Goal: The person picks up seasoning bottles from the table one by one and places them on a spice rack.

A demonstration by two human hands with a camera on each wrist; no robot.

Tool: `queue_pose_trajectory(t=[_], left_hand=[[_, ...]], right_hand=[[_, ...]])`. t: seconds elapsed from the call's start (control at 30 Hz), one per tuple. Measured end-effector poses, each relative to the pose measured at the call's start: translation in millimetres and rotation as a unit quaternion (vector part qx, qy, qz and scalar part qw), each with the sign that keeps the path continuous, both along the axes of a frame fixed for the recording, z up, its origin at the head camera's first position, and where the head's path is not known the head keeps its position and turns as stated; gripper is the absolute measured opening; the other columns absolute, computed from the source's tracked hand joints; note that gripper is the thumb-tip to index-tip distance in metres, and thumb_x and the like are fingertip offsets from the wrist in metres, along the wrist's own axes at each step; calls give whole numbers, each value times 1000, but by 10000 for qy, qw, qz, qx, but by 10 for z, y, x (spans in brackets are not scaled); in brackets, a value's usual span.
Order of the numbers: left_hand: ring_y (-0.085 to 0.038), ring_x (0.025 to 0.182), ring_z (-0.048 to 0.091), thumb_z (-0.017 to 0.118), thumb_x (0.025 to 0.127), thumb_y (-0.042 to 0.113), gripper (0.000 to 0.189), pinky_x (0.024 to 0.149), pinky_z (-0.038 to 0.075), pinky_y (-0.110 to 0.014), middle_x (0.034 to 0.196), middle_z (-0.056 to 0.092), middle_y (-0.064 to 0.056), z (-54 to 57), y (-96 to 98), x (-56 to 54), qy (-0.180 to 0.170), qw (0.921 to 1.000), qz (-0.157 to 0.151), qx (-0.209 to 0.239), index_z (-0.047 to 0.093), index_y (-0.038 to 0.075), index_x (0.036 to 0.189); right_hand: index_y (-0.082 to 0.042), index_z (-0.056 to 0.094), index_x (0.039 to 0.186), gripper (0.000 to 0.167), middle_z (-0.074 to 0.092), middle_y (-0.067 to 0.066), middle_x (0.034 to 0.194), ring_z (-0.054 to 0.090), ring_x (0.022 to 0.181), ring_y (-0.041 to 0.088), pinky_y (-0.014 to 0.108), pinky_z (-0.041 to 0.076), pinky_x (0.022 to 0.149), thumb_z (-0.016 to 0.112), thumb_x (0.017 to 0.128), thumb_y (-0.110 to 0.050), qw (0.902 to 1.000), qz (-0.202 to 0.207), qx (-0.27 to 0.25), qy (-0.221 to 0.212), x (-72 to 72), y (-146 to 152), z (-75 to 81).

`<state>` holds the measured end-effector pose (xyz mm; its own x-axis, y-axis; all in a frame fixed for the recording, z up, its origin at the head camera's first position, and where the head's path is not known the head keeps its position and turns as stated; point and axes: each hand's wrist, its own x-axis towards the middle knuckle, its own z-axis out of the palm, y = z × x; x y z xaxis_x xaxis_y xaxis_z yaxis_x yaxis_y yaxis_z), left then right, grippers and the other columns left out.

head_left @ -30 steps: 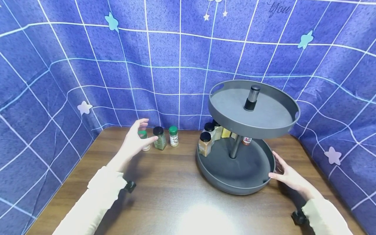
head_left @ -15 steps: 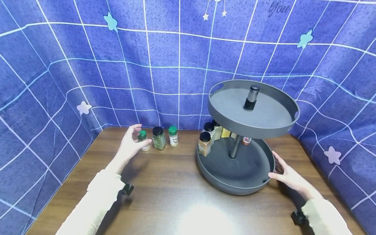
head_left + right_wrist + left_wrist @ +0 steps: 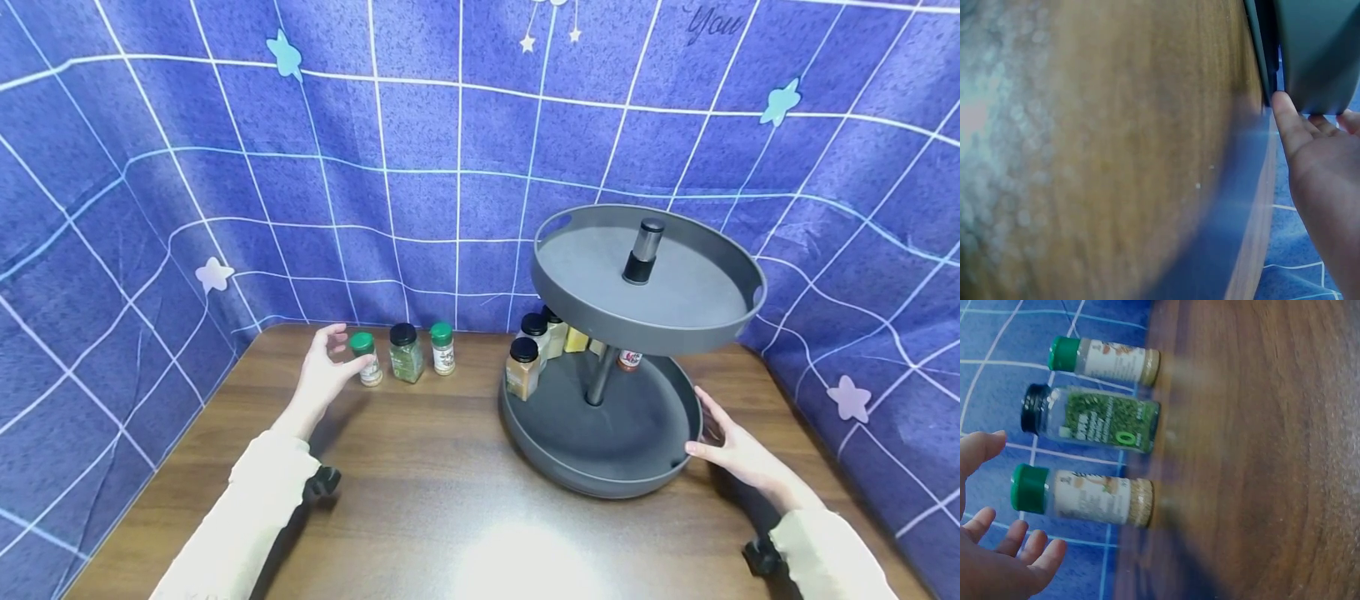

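Observation:
In the head view my left hand [image 3: 321, 375], fingers spread, is just left of a green-capped spice jar [image 3: 371, 372]; its thumb overlaps the jar there. The left wrist view shows a gap between that hand and the same jar, with tan granules at its base. Beside it stand a black-capped jar of green herbs [image 3: 1110, 420] and another green-capped spice jar [image 3: 1113, 360]. My right hand [image 3: 738, 450] rests against the outer wall of the lower tray of a grey two-tier turntable [image 3: 592, 477], thumb at the rim and fingers extended along the side.
Several spice jars stand at the left of the lower tray, among them a black-capped tan one [image 3: 522, 371]. A red-and-white labelled jar [image 3: 630, 359] sits behind the post. The upper tray [image 3: 645, 329] overhangs them. Blue gridded cloth [image 3: 420, 200] backs the wooden table [image 3: 420, 467].
My left hand has moved left and slightly down, away from the black-capped herb jar to the leftmost green-capped jar. The right hand and the turntable have stayed in place.

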<state>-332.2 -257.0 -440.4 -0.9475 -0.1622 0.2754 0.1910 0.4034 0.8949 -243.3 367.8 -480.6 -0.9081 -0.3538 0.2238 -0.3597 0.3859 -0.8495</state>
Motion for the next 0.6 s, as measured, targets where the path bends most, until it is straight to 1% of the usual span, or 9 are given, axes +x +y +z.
queue_pose_trajectory(t=[0.13, 0.23, 0.43, 0.5, 0.6], left_hand=[[-37, 121, 46, 80, 74, 20, 78, 103, 37, -49, 132, 46, -22, -74, -24, -67, -144, 9997, 133, 136, 37, 5, 137], [-37, 121, 46, 80, 74, 21, 78, 103, 38, -49, 132, 46, -21, -115, -42, -107, -253, 9993, 163, 215, 38, 6, 137], [-36, 123, 45, 78, 77, 20, 77, 101, 40, -47, 135, 44, -21, -181, -66, -155, -464, 9979, 84, 433, 35, 6, 139], [-36, 122, 46, 77, 78, 19, 76, 100, 43, -45, 135, 44, -21, -195, -60, -165, -514, 9974, 52, 495, 34, 5, 140], [-33, 121, 47, 75, 80, 16, 73, 91, 49, -41, 135, 44, -21, -201, -34, -174, -639, 9962, 16, 588, 34, 5, 140]], right_hand=[[4, 6, 148, 83, 16, 45, 139, 34, 118, -19, 2, 33, 91, 61, 86, 4, 10000, 9, -7, -6, -2, 3, -2], [4, 5, 148, 84, 15, 44, 140, 33, 118, -20, 2, 33, 91, 62, 86, 3, 10000, 5, -2, -63, -6, 5, -2], [5, 5, 148, 84, 16, 45, 140, 33, 117, -20, 1, 33, 90, 62, 86, 4, 10000, 13, 24, -5, 0, -8, 16], [5, 5, 148, 84, 17, 45, 139, 33, 117, -20, 1, 33, 90, 62, 86, 4, 10000, 4, 50, 17, 3, -12, 18], [4, 5, 148, 85, 18, 45, 139, 33, 117, -20, 1, 33, 90, 62, 85, 4, 10000, -7, 64, 34, 9, -15, 20]])
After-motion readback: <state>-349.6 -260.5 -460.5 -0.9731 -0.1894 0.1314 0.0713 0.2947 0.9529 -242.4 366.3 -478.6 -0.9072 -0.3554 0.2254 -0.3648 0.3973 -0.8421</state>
